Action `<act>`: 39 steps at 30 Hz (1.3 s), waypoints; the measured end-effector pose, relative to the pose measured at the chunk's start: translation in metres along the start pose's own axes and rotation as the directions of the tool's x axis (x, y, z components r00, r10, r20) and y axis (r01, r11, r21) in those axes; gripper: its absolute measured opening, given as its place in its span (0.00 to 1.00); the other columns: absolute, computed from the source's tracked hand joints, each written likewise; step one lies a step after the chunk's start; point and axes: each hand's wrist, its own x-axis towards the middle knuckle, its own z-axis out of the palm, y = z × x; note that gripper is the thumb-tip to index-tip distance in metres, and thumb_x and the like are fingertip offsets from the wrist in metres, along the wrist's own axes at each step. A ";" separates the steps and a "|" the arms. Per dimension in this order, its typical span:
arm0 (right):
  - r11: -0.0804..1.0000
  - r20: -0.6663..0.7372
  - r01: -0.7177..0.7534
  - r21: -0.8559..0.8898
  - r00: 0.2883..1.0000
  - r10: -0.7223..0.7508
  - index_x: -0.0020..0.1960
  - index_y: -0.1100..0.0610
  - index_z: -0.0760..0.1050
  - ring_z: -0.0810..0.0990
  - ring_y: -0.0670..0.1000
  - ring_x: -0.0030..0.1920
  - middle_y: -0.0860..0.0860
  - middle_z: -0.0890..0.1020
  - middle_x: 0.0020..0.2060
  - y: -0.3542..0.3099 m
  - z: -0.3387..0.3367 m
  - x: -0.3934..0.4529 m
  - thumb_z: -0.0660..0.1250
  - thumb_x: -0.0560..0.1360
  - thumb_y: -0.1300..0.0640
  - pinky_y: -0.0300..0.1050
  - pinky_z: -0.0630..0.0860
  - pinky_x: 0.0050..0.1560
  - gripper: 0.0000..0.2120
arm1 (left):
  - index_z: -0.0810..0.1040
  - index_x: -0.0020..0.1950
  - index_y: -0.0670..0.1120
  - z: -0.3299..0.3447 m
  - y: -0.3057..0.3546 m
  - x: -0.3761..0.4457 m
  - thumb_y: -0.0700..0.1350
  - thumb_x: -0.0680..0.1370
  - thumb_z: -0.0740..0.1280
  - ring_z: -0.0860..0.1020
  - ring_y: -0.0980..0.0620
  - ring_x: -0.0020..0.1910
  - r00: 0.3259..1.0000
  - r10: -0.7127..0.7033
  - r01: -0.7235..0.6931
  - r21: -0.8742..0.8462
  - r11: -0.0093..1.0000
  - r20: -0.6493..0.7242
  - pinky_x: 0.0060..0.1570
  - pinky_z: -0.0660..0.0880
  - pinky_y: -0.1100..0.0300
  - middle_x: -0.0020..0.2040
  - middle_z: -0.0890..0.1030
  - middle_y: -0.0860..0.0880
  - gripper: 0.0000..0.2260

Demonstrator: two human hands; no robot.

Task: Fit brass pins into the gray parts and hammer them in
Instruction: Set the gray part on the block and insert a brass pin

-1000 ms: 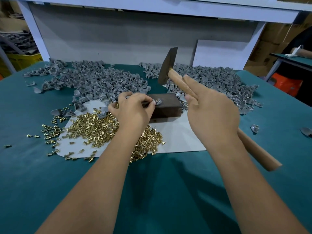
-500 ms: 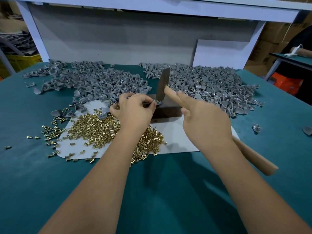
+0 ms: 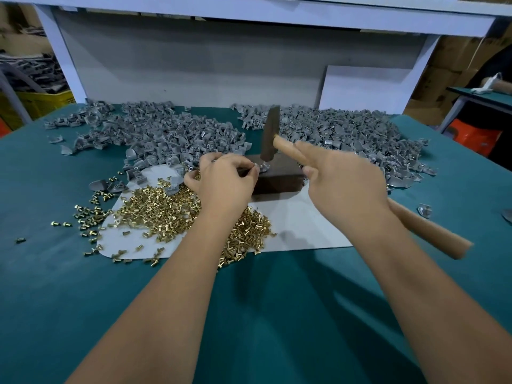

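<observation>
1. A teal work table [image 3: 83,300] fills the lower part of the view.
2. A white sheet [image 3: 304,231] lies flat on the table near its middle.
3. A white frame with a gray back panel [image 3: 194,65] stands along the table's far edge.
4. A white board [image 3: 365,90] leans upright against that panel, to the right.
5. A yellow crate [image 3: 41,102] sits beyond the table's far left corner.
6. An orange object [image 3: 473,135], partly hidden, sits low at the far right beneath a second teal table [image 3: 487,99].
7. Brown cardboard boxes [image 3: 448,59] are stacked behind the frame on the right.
</observation>
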 end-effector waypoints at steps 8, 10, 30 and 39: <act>0.953 -0.059 -0.281 0.117 0.955 0.289 0.63 0.48 0.69 0.69 0.56 0.37 0.54 0.80 0.44 0.017 0.023 0.005 0.56 0.80 0.54 0.45 0.62 0.35 0.13 | 0.77 0.36 0.62 -0.009 0.001 0.001 0.54 0.76 0.71 0.60 0.58 0.68 0.993 -0.048 0.058 -0.089 0.994 0.108 0.56 0.49 0.55 0.47 0.75 0.68 0.08; 0.942 -0.037 -0.320 0.104 0.945 0.325 0.56 0.51 0.70 0.69 0.57 0.36 0.54 0.79 0.40 0.023 0.031 0.000 0.56 0.80 0.55 0.45 0.60 0.32 0.07 | 0.77 0.36 0.62 -0.012 0.003 0.000 0.54 0.76 0.71 0.59 0.60 0.67 0.988 -0.052 0.074 -0.157 0.985 0.144 0.56 0.48 0.55 0.48 0.75 0.69 0.09; 0.940 0.059 -0.327 -0.092 0.941 0.333 0.52 0.59 0.79 0.71 0.61 0.54 0.58 0.76 0.49 0.028 0.040 -0.008 0.60 0.77 0.55 0.48 0.65 0.44 0.12 | 0.82 0.41 0.57 -0.016 0.004 -0.003 0.51 0.76 0.72 0.60 0.59 0.70 0.984 0.033 0.014 -0.264 0.965 0.174 0.59 0.49 0.56 0.49 0.77 0.71 0.04; 0.734 -0.038 -0.157 0.661 0.970 0.242 0.61 0.49 0.77 0.77 0.46 0.48 0.45 0.79 0.46 0.008 0.040 -0.009 0.64 0.77 0.52 0.43 0.75 0.47 0.13 | 0.84 0.46 0.61 -0.022 0.012 -0.006 0.54 0.74 0.73 0.74 0.43 0.64 0.956 0.123 -0.013 -0.378 0.926 0.267 0.66 0.69 0.42 0.59 0.80 0.48 0.02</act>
